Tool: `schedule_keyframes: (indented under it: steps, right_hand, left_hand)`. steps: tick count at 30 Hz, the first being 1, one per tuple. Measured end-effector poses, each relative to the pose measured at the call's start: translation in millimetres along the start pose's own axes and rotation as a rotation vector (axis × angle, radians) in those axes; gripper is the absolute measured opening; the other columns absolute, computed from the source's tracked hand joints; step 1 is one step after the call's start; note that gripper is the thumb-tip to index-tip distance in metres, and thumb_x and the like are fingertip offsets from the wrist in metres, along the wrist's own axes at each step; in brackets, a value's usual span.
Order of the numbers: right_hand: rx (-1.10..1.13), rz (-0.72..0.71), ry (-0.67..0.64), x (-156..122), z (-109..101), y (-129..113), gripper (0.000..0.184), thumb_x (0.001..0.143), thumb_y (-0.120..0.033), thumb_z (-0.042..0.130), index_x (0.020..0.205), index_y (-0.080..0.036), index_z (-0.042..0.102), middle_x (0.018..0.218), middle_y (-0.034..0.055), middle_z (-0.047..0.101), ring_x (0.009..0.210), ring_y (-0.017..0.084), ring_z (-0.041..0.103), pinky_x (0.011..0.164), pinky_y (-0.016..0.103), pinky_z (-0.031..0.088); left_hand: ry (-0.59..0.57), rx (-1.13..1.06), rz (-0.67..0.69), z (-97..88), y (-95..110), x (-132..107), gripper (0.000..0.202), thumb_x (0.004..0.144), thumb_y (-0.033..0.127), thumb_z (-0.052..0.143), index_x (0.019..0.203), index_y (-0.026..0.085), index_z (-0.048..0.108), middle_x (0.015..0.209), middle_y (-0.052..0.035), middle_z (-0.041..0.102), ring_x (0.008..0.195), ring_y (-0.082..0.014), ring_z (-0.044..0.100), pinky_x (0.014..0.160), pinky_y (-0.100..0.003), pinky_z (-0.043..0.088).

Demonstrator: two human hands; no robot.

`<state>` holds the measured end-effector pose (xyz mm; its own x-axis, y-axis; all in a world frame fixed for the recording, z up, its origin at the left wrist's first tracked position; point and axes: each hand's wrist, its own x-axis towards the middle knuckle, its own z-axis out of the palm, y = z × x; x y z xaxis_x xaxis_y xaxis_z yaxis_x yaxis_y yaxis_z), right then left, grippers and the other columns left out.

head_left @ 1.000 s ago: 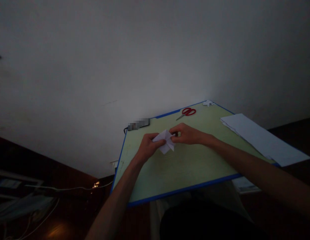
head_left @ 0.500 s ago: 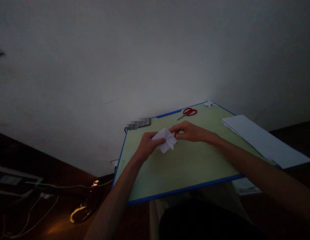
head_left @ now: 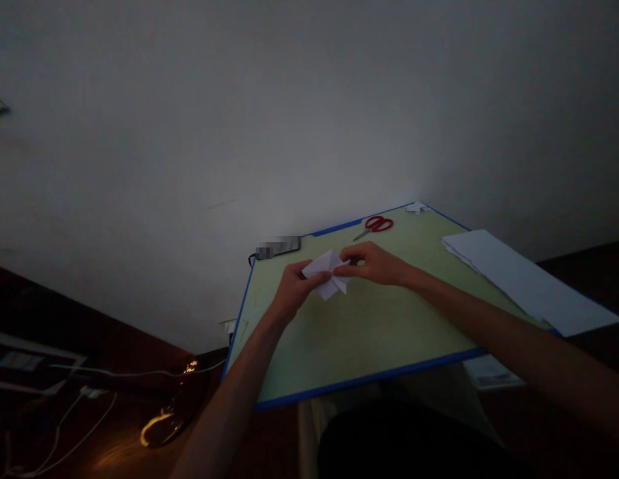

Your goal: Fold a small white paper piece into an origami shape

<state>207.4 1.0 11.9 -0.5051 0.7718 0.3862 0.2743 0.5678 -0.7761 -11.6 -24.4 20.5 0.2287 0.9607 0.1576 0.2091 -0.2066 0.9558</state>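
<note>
A small piece of folded white paper with several pointed flaps is held above the light green table. My left hand grips its left side, thumb lying across the front toward the centre. From the right, my right hand pinches the paper, its thumb at the middle folds close to the left thumb tip. The fingers behind the paper are partly hidden.
Red-handled scissors lie near the back edge, left of some small white paper scraps. A phone rests at the back left corner. White sheets overhang the right edge. A wall stands behind.
My right hand's thumb has moved left, from the paper's right edge onto its middle folds. The paper has tipped slightly; my left hand keeps its hold.
</note>
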Motion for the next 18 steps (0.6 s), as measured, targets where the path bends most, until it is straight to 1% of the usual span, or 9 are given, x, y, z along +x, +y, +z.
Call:
schedule_keyframes:
  steps: [2, 4, 5, 8, 10, 14, 18]
  right_hand:
    - [0.061, 0.023, 0.042, 0.6, 0.8, 0.9, 0.034, 0.082, -0.048, 0.073, 0.073, -0.015, 0.066, 0.065, -0.0015, 0.058, 0.062, 0.012, 0.049, 0.059, 0.025, 0.037]
    - [0.144, 0.047, 0.072, 1.1, 2.2, 1.3, 0.035, 0.079, -0.049, 0.075, 0.072, -0.016, 0.066, 0.065, -0.0014, 0.058, 0.062, 0.012, 0.050, 0.060, 0.026, 0.038]
    - [0.188, 0.059, 0.080, 1.3, 3.1, 1.3, 0.036, 0.078, -0.049, 0.076, 0.072, -0.016, 0.066, 0.066, -0.0009, 0.060, 0.063, 0.012, 0.052, 0.060, 0.026, 0.039]
    - [0.291, 0.086, 0.089, 2.4, 5.5, 0.8, 0.036, 0.077, -0.051, 0.077, 0.075, -0.015, 0.070, 0.069, 0.0015, 0.065, 0.065, 0.014, 0.056, 0.062, 0.027, 0.042]
    - [0.306, 0.093, 0.085, 3.1, 6.5, 0.4, 0.037, 0.077, -0.051, 0.076, 0.075, -0.015, 0.072, 0.070, 0.0021, 0.067, 0.066, 0.014, 0.058, 0.063, 0.027, 0.043]
    - [0.284, 0.066, 0.083, 3.5, 6.7, 0.4, 0.034, 0.080, -0.050, 0.073, 0.076, -0.016, 0.072, 0.071, 0.0010, 0.067, 0.066, 0.014, 0.058, 0.063, 0.027, 0.043]
    - [0.266, 0.055, 0.092, 3.2, 5.5, 0.6, 0.033, 0.080, -0.049, 0.073, 0.076, -0.016, 0.071, 0.069, 0.0002, 0.066, 0.065, 0.013, 0.056, 0.062, 0.027, 0.042]
  left_hand:
    - [-0.013, -0.089, -0.013, 2.0, -0.3, -0.3, 0.033, 0.068, 0.037, 0.085, 0.088, 0.012, 0.079, 0.079, -0.0059, 0.074, 0.067, -0.0151, 0.063, 0.066, -0.026, 0.047]
    - [-0.016, -0.137, -0.026, 3.7, -0.2, -0.8, 0.037, 0.065, 0.037, 0.088, 0.092, 0.013, 0.080, 0.086, -0.0084, 0.077, 0.071, -0.0168, 0.066, 0.070, -0.029, 0.051]
    - [-0.007, -0.141, -0.027, 4.3, -0.1, -1.0, 0.037, 0.064, 0.035, 0.089, 0.092, 0.013, 0.080, 0.087, -0.0090, 0.077, 0.071, -0.0169, 0.066, 0.069, -0.029, 0.051]
    - [0.038, -0.124, 0.002, 4.9, -0.2, -0.8, 0.034, 0.063, 0.033, 0.090, 0.087, 0.012, 0.079, 0.081, -0.0087, 0.077, 0.066, -0.0157, 0.065, 0.064, -0.028, 0.051]
    - [0.064, -0.135, 0.029, 5.0, -1.2, 0.1, 0.034, 0.064, 0.033, 0.090, 0.089, 0.012, 0.079, 0.082, -0.0089, 0.078, 0.068, -0.0162, 0.067, 0.066, -0.029, 0.052]
    - [0.114, -0.181, 0.045, 6.4, -5.3, 2.4, 0.037, 0.064, 0.032, 0.090, 0.094, 0.014, 0.080, 0.093, -0.0103, 0.080, 0.078, -0.0194, 0.071, 0.075, -0.033, 0.056]
    - [0.110, -0.205, 0.064, 8.3, -7.6, 2.9, 0.037, 0.064, 0.031, 0.090, 0.095, 0.014, 0.080, 0.097, -0.0111, 0.080, 0.084, -0.0217, 0.074, 0.082, -0.036, 0.058]
